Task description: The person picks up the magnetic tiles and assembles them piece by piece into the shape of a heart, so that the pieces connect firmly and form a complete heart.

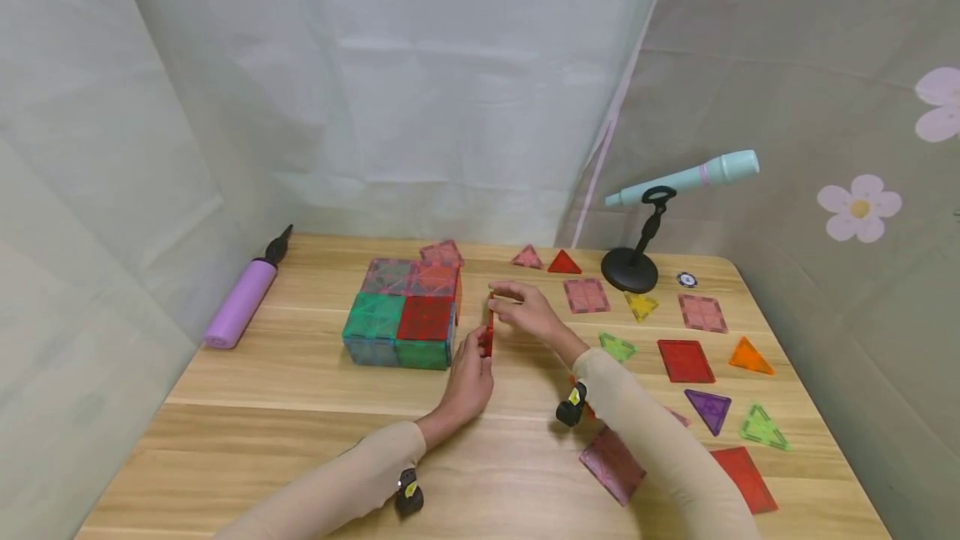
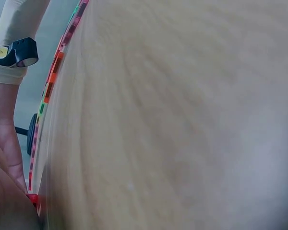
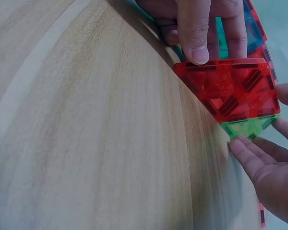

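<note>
A red magnetic tile point(image 3: 235, 88) stands on edge with a green triangular tile point(image 3: 249, 127) joined along one side. My left hand point(image 1: 468, 377) holds the red tile at its near edge, thumb on this side and fingers behind. At the far end, my right hand point(image 1: 528, 311) grips the green triangle's point and the red tile's upper corner between thumb and fingers. Just left of them sits a low box of magnetic tiles point(image 1: 427, 319), with teal, red and pink squares on top. Only a red sliver point(image 2: 32, 197) of the held piece shows in the left wrist view.
Loose tiles lie across the right side, among them a red square point(image 1: 686, 361), a purple triangle point(image 1: 708, 409) and an orange triangle point(image 1: 750, 356). A black stand point(image 1: 630, 270) carries a pale blue microphone-shaped tube point(image 1: 682, 179). A purple hand pump point(image 1: 242, 302) lies far left.
</note>
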`<state>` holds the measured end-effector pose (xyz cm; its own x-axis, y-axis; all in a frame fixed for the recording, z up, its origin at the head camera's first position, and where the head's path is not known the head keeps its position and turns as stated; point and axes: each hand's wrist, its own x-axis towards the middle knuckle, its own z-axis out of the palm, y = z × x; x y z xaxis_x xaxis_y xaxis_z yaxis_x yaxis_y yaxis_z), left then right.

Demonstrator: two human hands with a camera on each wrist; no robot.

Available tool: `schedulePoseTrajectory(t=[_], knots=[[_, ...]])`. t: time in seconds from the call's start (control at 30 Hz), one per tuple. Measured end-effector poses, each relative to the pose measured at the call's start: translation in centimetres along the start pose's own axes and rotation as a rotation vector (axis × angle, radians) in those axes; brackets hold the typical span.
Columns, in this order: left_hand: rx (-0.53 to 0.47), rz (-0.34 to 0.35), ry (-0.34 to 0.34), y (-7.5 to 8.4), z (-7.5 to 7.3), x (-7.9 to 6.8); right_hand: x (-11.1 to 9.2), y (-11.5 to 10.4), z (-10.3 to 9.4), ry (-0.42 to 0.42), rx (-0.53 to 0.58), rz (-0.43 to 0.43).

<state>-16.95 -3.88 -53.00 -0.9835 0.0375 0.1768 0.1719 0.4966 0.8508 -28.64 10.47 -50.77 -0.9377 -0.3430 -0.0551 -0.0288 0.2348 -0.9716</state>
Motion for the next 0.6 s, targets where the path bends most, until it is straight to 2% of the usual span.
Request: schedulePoseTrajectory(t=[0.2, 0.33, 0.6], knots=[[-0.036, 0.005, 0.008, -0.01, 0.06, -0.03, -0.10, -0.04, -0.06, 0.003, -0.016, -0.002], [-0.060, -0.016, -0.003, 0.18, -0.03, -0.10, -0.20, -0.12, -0.09, 0.004, -0.007, -0.003], [-0.057, -0.026, -0.010, 0.29, -0.04, -0.47, -0.43, -0.24, -0.40, 0.020, -0.025, 0.014]])
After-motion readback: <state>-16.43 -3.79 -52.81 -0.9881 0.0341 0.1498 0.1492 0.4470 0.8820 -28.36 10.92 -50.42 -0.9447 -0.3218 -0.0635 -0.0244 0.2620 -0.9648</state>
